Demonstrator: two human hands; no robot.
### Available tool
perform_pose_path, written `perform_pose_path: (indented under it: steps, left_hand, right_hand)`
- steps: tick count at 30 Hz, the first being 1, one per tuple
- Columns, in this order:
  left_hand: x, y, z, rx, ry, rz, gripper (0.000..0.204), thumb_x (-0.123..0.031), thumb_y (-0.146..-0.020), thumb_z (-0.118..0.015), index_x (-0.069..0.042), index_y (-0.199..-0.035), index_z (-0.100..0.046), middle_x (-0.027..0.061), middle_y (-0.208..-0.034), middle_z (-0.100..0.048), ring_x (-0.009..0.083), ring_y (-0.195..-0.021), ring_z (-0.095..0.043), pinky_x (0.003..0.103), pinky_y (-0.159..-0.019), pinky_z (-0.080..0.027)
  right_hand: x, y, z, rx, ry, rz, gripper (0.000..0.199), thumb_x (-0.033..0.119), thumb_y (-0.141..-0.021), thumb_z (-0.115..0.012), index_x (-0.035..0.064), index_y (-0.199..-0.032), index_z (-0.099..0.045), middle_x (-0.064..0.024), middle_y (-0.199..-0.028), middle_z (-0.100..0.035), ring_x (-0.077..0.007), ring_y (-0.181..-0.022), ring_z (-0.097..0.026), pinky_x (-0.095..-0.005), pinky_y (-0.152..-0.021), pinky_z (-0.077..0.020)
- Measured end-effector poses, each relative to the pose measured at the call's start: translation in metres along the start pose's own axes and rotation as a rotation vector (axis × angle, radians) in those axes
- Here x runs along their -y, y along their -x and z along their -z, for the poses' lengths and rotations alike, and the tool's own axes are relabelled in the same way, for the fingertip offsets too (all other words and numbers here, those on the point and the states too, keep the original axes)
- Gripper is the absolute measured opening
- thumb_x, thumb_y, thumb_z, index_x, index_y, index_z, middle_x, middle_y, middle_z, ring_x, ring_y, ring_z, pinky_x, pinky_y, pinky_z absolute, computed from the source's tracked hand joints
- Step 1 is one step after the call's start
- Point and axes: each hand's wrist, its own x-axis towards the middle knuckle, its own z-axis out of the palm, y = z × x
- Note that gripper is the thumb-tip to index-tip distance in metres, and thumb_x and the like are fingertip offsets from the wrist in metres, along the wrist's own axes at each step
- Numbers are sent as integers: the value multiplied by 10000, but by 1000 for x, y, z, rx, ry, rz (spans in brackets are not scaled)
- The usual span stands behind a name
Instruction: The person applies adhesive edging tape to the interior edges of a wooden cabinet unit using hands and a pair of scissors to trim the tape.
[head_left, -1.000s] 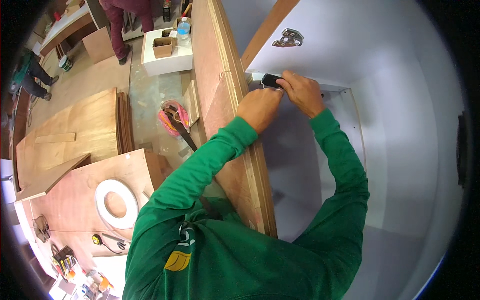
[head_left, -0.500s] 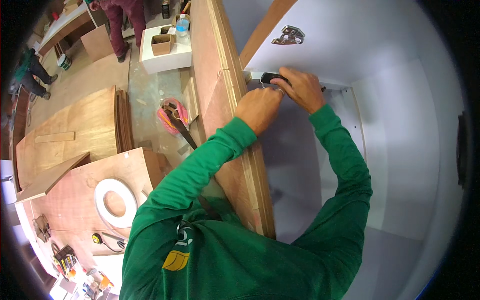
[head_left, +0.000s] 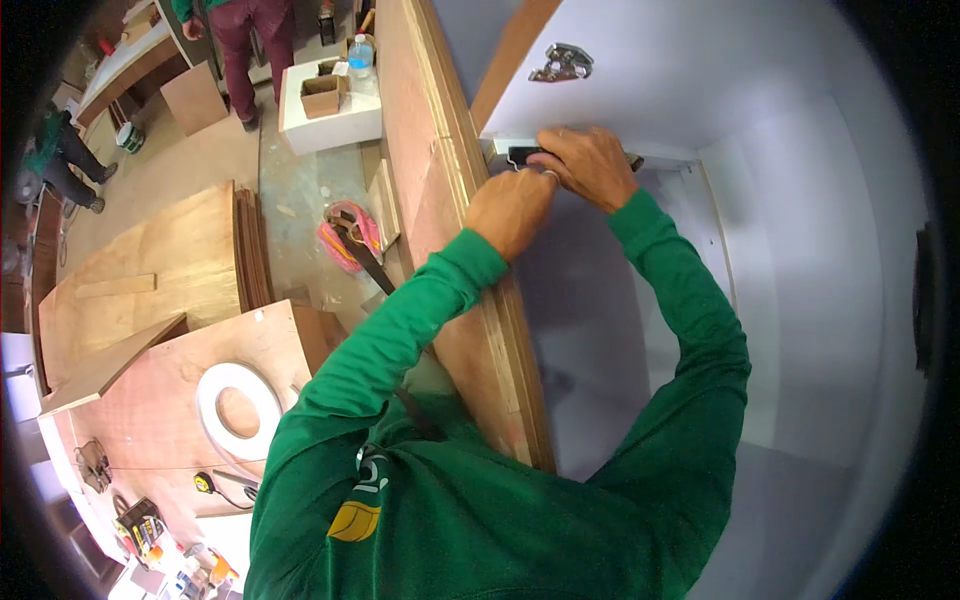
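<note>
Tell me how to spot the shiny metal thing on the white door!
Find the big white cabinet door above both hands. The metal hinge sits near its wooden edge, above the right hand. It is the only silvery, bumpy piece on that plain white panel.

Both hands (head_left: 555, 185) closer together on the black tool (head_left: 525, 155), right now covering more of it.

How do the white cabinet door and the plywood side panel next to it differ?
The cabinet door is smooth white, while the plywood side panel is bare brown wood with layered edges showing. The door carries a metal hinge; the panel shows no fitting. The right hand works at the door's lower edge, and the left hand sits against the panel. Both are flat boards.
</note>
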Motion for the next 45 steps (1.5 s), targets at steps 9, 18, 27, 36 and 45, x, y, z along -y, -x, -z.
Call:
perform_pose_path:
  steps: [9,18,27,36,45]
  left_hand:
    - [-10,-1,8,7,88,57,98,-106,-826,-612,-23,-851,-659,200,-747,-681,363,-691,-695,472,-627,-567]
    - [-17,-1,10,-14,220,114,147,-173,-810,-623,-30,-800,-652,228,-695,-651,418,-673,-660,518,-661,-541]
    - [-12,-4,12,-74,189,117,145,-171,-820,-616,-29,-794,-629,230,-705,-651,422,-664,-651,524,-650,-526]
    - [-17,1,14,-86,208,99,175,-180,-805,-628,-6,-794,-635,249,-673,-638,429,-639,-645,524,-639,-531]
    - [-17,-2,14,-90,292,119,156,-188,-818,-630,-41,-869,-637,241,-695,-648,433,-676,-651,527,-664,-535]
  right_hand:
    - [1,5,-2,16,-141,-99,318,386,-916,-643,85,-840,-577,-113,-787,-643,-354,-737,-640,-466,-631,-483]
    - [2,8,2,49,-74,-93,311,403,-920,-625,100,-881,-564,-109,-791,-650,-352,-743,-642,-482,-626,-479]
    - [-4,-4,-1,10,-110,7,322,385,-903,-650,90,-830,-542,-110,-769,-629,-376,-721,-611,-476,-618,-459]
    - [0,5,-4,-30,-93,-44,328,418,-910,-633,102,-860,-558,-112,-772,-662,-370,-718,-638,-477,-630,-478]
    - [-3,-1,-6,-75,-132,65,315,355,-886,-680,98,-805,-518,-86,-718,-613,-347,-691,-597,-440,-615,-445]
